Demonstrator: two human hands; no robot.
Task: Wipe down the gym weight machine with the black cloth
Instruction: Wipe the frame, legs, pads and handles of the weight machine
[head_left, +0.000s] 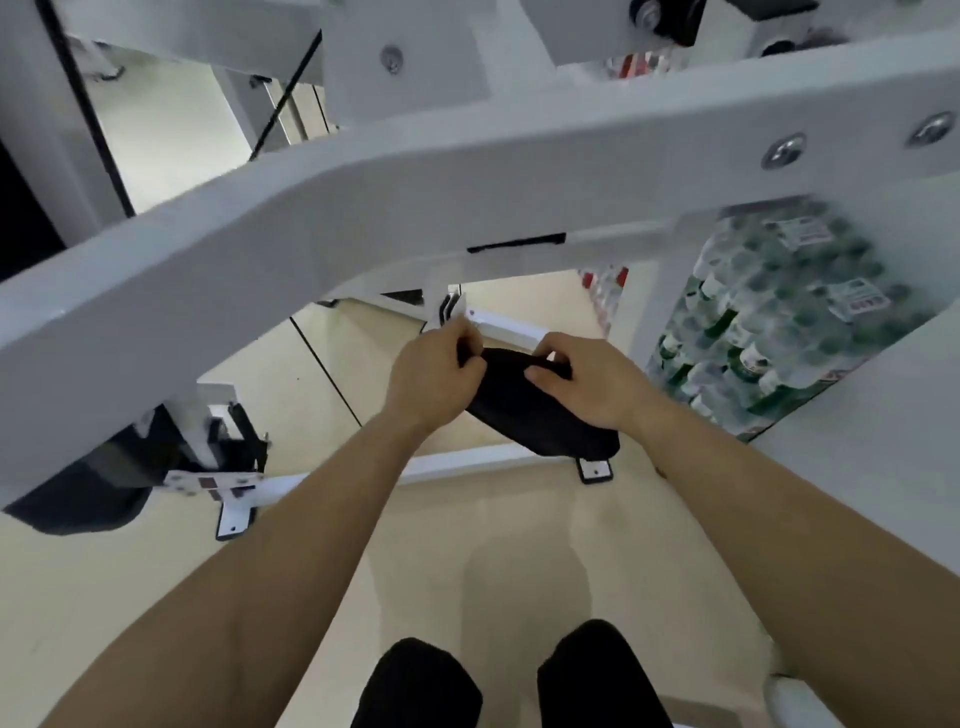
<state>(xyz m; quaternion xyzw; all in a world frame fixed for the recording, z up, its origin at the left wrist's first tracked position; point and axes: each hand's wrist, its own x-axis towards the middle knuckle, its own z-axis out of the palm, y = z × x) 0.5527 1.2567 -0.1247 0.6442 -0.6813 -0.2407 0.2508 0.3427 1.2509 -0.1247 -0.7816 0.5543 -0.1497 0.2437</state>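
Observation:
A black cloth (530, 410) hangs folded between both hands at the centre of the head view, below the machine's thick white frame beam (415, 202). My left hand (431, 379) pinches the cloth's upper left corner. My right hand (592, 384) grips its upper right edge, thumb on top. The cloth's lower end droops toward the white floor bar (467, 464) of the machine. A thin white bar (506, 328) of the machine runs just behind my fingers.
Shrink-wrapped packs of green-capped bottles (779, 322) are stacked at the right behind the frame. A black pad and bracket (104, 483) sit low at the left. A black cable (283, 98) runs up at the top left. Beige floor lies below, with my dark-trousered legs (509, 680) at the bottom.

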